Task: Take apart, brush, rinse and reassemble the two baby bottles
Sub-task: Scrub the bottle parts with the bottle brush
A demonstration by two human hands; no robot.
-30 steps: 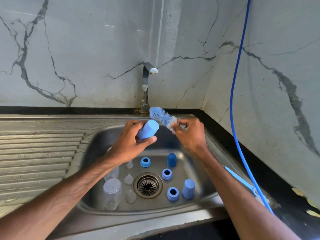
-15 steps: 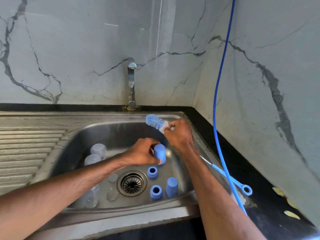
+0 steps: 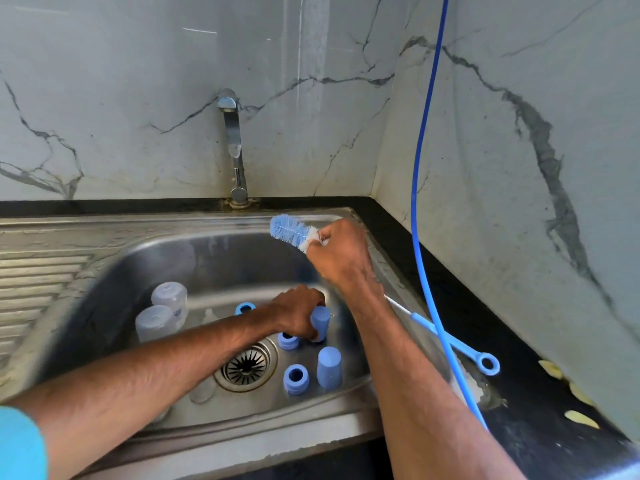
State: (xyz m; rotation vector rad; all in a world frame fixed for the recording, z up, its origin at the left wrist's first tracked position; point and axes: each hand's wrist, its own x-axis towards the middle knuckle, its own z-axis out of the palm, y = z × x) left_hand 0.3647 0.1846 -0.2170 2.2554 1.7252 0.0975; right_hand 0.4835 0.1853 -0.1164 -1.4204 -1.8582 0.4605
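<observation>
My left hand (image 3: 298,311) grips a blue cap (image 3: 321,320) standing on the sink (image 3: 207,258) floor, just behind the drain (image 3: 246,367). My right hand (image 3: 339,252) clutches the brush (image 3: 289,232) above it. Two clear bottles (image 3: 156,322) stand at the left.

The stainless-steel sink basin (image 3: 166,261) has a dull brushed sheen, the tapered blue plastic cap (image 3: 322,320) looks smooth and matt, the cloudy plastic bottles (image 3: 156,322) frosted, the blue bristled bottle brush (image 3: 289,232) fuzzy, and the grey-veined marble wall (image 3: 138,98) glossy.
</observation>
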